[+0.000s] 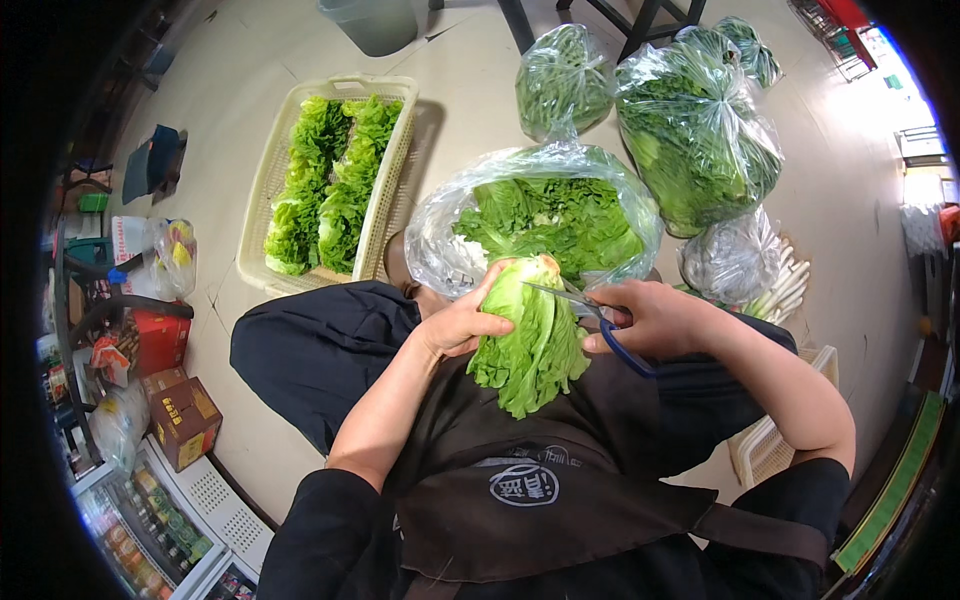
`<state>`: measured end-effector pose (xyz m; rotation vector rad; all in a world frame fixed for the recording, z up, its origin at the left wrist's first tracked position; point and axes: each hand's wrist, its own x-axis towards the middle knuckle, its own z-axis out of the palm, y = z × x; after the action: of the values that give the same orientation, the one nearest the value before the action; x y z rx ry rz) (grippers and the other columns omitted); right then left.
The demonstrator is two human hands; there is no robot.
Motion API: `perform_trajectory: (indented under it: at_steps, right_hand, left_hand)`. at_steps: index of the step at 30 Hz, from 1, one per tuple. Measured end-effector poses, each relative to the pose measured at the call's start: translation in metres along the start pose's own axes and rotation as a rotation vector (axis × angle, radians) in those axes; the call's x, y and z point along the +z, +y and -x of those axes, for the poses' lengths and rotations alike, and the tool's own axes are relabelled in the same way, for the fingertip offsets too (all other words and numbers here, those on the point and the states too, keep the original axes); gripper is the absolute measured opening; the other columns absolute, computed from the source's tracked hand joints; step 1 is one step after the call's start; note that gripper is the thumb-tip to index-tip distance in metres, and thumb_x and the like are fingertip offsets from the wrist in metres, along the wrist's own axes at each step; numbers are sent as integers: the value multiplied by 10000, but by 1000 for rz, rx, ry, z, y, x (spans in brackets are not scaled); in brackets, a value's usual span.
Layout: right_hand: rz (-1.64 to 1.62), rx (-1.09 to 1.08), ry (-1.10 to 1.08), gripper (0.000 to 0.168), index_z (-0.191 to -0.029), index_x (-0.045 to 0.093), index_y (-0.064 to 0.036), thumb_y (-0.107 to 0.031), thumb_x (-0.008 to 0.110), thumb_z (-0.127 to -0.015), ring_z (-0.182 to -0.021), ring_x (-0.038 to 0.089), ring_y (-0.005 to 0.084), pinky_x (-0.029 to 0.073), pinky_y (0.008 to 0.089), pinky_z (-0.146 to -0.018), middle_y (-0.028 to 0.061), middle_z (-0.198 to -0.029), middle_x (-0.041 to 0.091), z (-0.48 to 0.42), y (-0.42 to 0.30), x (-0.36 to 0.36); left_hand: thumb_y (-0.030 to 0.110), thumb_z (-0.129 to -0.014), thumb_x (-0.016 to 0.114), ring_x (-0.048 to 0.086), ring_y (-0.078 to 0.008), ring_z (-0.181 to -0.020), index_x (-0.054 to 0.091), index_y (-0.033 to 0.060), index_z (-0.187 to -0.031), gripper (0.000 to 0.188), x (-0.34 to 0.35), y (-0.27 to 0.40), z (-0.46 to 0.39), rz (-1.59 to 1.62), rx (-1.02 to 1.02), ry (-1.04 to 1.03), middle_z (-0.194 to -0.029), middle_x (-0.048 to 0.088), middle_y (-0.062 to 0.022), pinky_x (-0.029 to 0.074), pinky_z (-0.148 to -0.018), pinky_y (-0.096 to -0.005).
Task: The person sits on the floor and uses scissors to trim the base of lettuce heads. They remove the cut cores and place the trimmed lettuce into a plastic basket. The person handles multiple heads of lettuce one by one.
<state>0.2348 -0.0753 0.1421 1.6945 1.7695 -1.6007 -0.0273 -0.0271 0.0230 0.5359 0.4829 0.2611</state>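
My left hand [469,319] grips a head of leaf lettuce [529,341] over my lap, its cut stem end up and its leaves hanging down. In my right hand [649,319] is a pair of scissors [621,346] with dark blue handles. The blades are parted, one lying across the lettuce just below the stem end. Just beyond my hands, an open clear plastic bag [442,240] holds loose green lettuce leaves [562,217]. To the left, a cream plastic basket [251,247] contains lettuce heads [345,180] set in two rows.
Tied clear bags of greens [566,82] and leafy vegetables [697,135] stand at the back right. Beside my right knee lie a plastic-wrapped bundle [731,259] and scallions [784,289]. A grey bucket [375,26] is at the top; another basket [761,450] sits right.
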Motion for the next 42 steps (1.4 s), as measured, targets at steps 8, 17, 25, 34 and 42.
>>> perform_trajectory:
  at_steps: [8, 17, 25, 34, 42]
  right_hand:
    - [5, -26, -3, 400, -996, 675, -49, -393, 723, -797, -804, 664, 339, 507, 408, -745, 170, -783, 672, 13, -5, -7]
    - [15, -76, 162, 341, -890, 662, -21, -349, 716, -814, -824, 625, 418, 497, 462, -731, 227, -783, 644, 18, -4, 8]
    - [10, 12, 107, 544, -1167, 606, -32, -446, 702, -827, -885, 640, 353, 483, 403, -784, 197, -911, 661, 53, -10, -8]
    - [-266, -38, -14, 662, -1171, 578, 9, -555, 649, -833, -1042, 613, 367, 471, 410, -869, 236, -1072, 647, 22, 15, 9]
    - [-200, -47, 103, 641, -1113, 588, -1, -568, 666, -825, -835, 641, 280, 483, 378, -765, 173, -903, 671, 8, 10, 21]
  left_hand:
    - [88, -713, 762, 405, -195, -1313, 179, 70, -1514, 991, -3, 11, 1, -46, -69, -108, -1439, 400, -80, 297, -1103, -329]
    - [238, -647, 701, 563, -281, -1173, 364, -13, -1422, 882, -15, -7, 0, 293, -76, -152, -1324, 535, -176, 438, -1017, -391]
    - [282, -578, 748, 599, -391, -1091, 386, -57, -1355, 922, -30, -22, -7, 423, -7, -161, -1259, 527, -298, 501, -948, -468]
    - [227, -613, 699, 621, -370, -1076, 375, -57, -1386, 885, -17, -14, 2, 449, -64, -100, -1251, 556, -276, 511, -943, -474]
    - [206, -661, 697, 567, -286, -1163, 378, -11, -1411, 844, -18, -16, 1, 302, -133, -140, -1314, 544, -176, 452, -998, -396]
